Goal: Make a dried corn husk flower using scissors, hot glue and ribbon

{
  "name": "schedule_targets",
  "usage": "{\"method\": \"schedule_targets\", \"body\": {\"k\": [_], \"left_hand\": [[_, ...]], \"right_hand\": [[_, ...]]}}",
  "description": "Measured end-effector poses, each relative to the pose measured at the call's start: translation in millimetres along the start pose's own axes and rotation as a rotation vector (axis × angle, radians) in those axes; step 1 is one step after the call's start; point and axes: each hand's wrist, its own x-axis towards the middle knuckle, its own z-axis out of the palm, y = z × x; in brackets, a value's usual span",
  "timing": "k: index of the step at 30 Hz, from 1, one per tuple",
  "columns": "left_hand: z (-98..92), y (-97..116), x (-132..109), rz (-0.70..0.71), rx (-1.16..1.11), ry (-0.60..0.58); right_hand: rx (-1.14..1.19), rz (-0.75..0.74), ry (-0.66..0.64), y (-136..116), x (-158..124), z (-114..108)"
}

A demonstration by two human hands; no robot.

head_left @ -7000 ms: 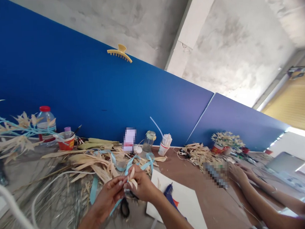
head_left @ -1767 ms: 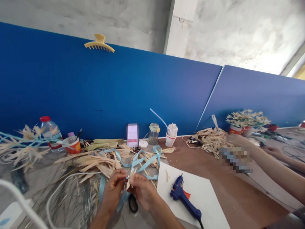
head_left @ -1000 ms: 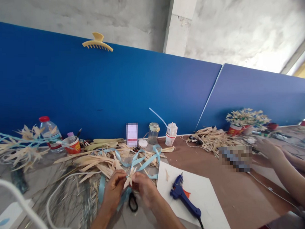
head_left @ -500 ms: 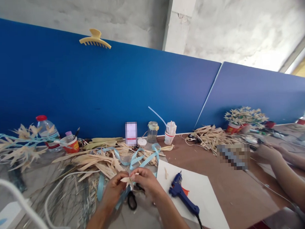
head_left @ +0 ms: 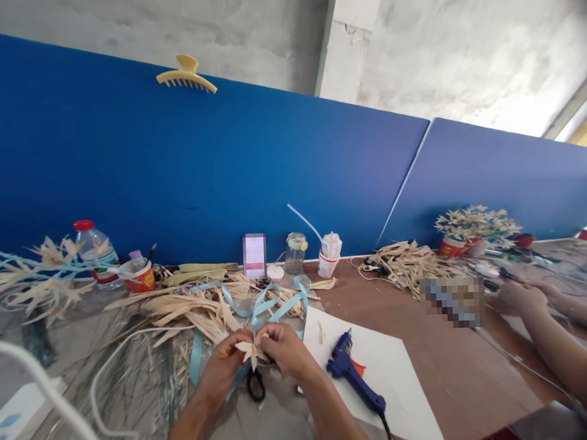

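A small pale husk flower (head_left: 251,352) with pointed petals is held between my two hands, low in the middle of the view. My left hand (head_left: 224,360) pinches it from the left. The fingers of my right hand (head_left: 282,346) are closed on its right side, near its centre. Just below the flower lie scissors with a black handle (head_left: 255,385), their blades mostly hidden. Light blue ribbon (head_left: 267,305) curls behind my hands among dry husk strips (head_left: 195,310). To the right, a blue glue gun (head_left: 353,374) rests on a white sheet (head_left: 400,386).
Husk flowers on blue stems (head_left: 49,273), a red-capped bottle (head_left: 96,252) and a red cup (head_left: 139,277) stand left. A phone (head_left: 255,256), a jar (head_left: 295,253) and a white cup (head_left: 328,264) line the blue partition (head_left: 224,164). Another person's hands (head_left: 522,298) are at the right.
The flower has turned so that its petals show more openly, pointing down and left. My hands remain closed around it. The whole view has shifted slightly.
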Motion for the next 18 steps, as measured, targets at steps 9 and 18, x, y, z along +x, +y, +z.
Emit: {"method": "schedule_targets", "body": {"k": [9, 18], "left_hand": [[-1.7, 0.7, 0.0, -0.052, -0.141, 0.031], [-4.3, 0.7, 1.6, -0.12, -0.415, 0.105]], "right_hand": [[0.315, 0.004, 0.041, -3.7, -2.2, 2.8], [0.21, -0.062, 0.113, 9.8, 10.0, 0.9]]}}
